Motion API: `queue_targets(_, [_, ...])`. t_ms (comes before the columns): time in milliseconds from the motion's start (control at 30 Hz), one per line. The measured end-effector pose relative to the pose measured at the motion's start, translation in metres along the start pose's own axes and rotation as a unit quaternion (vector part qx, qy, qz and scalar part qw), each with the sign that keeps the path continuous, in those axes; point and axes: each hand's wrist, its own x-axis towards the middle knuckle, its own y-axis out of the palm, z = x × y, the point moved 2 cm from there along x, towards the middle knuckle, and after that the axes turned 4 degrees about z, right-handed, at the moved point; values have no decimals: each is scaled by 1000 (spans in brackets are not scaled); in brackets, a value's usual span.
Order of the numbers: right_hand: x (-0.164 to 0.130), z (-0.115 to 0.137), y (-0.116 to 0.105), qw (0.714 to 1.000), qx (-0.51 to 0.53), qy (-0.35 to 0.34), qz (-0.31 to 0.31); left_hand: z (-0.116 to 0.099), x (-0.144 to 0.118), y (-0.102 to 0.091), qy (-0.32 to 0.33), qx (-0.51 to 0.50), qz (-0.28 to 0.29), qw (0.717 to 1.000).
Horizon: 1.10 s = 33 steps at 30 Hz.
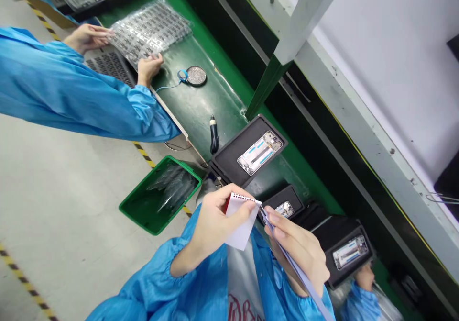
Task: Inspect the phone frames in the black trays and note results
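The left hand (215,220) pinches a notepad (239,227); just beside it, the right hand (299,247) pinches a lilac strip (317,298) slanting bodyward.

green bench (191,103) | black tray (244,139), dark tool (214,138) beside | round dish (197,76)

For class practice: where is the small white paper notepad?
In the head view, the notepad is below centre, in the left hand, beside the right hand.
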Motion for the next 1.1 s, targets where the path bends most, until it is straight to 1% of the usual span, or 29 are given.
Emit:
queue_targets(167, [-4, -3, -3, 1000, 9, -4, 1, 1, -1, 1, -4, -3, -2, 1000])
queue_targets(267, [-4, -2, -3, 998, 39, 36, -16, 1, -1, 1, -2, -4, 2, 1000])
queue_targets(333, [0, -1, 3, 994, 61, 64, -61, 1, -1, 1, 1, -7, 5, 1000])
queue_targets(367, [3, 0, 7, 989, 72, 77, -100, 1, -1, 1, 4, -9, 5, 1000])
queue_targets(433, [10, 1, 15, 972, 101, 107, -183, 1, -1, 1, 13, -9, 6, 1000])
queue_targets(500, [17, 2, 23, 950, 136, 149, -239, 1, -2, 1, 23, -5, 5, 1000])
queue_targets(600, [25, 5, 30, 924, 176, 214, -265, 3, -2, 3, 23, -27, -3, 999])
queue_targets(700, [27, 8, 32, 906, 189, 244, -290, 6, -1, 7, 12, -81, -21, 996])
queue_targets(800, [27, 8, 32, 908, 181, 235, -297, 8, -1, 12, -1, -105, -25, 994])
queue_targets(900, [27, 5, 27, 915, 166, 226, -289, 9, -1, 15, -10, -91, -15, 996])
queue_targets(1000, [26, -2, 18, 928, 173, 212, -255, 7, -2, 15, -6, -56, -6, 998])
queue_targets(1100, [25, -6, 8, 949, 182, 155, -206, 4, -3, 14, 3, -22, 8, 1000])
